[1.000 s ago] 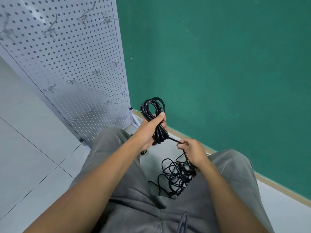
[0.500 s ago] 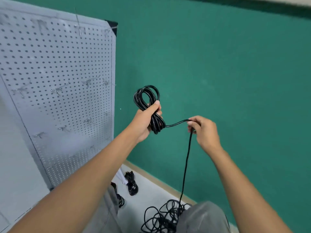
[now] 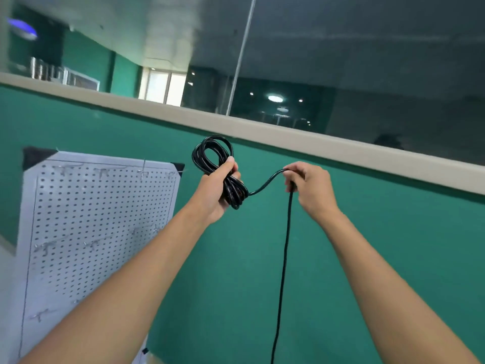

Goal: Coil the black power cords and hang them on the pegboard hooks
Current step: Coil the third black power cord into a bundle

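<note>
Two hands wind a black power cord in front of a green wall, pegboard waiting at left.

The left hand (image 3: 216, 191) is wrapped round the waist of a half-made coil (image 3: 220, 172), its loops standing above and below the fist; the right hand (image 3: 311, 186) pinches the free run of the power cord (image 3: 284, 248) just beside it, a short slack arc between the two and the rest dropping straight out of view below. The cord looks light and limp yet springy, so the loops would likely splay if the middle grip eased; the crossing point seems the place to hold, with the loose length fed through light fingers. The pegboard (image 3: 105, 206), its small metal hooks (image 3: 46, 246) bare, stands well apart to the left against the wall.
</note>
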{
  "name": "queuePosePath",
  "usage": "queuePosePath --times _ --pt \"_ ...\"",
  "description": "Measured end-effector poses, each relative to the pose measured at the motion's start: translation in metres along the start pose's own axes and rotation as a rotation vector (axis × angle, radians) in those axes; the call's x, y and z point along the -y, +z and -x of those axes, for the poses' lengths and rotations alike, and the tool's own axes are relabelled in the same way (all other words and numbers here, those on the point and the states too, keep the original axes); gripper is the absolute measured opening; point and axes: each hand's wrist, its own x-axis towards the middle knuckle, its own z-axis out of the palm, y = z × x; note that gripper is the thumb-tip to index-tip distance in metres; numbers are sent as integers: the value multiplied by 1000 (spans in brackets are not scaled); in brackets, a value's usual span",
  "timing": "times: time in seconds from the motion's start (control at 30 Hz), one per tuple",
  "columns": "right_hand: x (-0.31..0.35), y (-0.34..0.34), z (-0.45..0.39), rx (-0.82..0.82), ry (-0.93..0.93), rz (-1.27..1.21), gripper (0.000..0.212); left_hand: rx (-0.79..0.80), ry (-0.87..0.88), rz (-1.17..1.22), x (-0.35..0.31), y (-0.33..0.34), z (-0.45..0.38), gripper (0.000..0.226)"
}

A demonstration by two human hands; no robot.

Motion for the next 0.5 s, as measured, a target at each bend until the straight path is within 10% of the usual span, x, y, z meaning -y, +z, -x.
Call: queuePosePath --times 0.5 --pt "194 -112 -106 -208 -392 97 24 176 331 172 -189 96 19 28"
